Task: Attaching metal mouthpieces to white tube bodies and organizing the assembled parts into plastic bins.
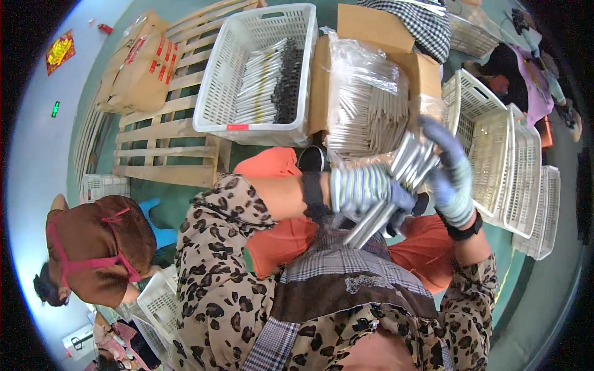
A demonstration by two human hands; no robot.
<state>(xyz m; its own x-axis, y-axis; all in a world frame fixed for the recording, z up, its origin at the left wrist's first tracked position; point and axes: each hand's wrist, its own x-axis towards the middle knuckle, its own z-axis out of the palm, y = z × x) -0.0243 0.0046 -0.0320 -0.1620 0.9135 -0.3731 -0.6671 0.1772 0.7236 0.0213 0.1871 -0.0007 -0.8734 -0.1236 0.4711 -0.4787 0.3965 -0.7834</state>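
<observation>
Several silver tubes [413, 159] are gripped by the left hand [365, 190], between carton [375, 28] and apron [346, 269]; right hand [451, 176] uncurled alongside, contact unclear. Fanned ends are best squared gently.

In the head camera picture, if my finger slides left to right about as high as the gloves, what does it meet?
Pale wall → wooden pallet → dark band on the left wrist → left gloved hand → right gloved hand → white crates.
</observation>
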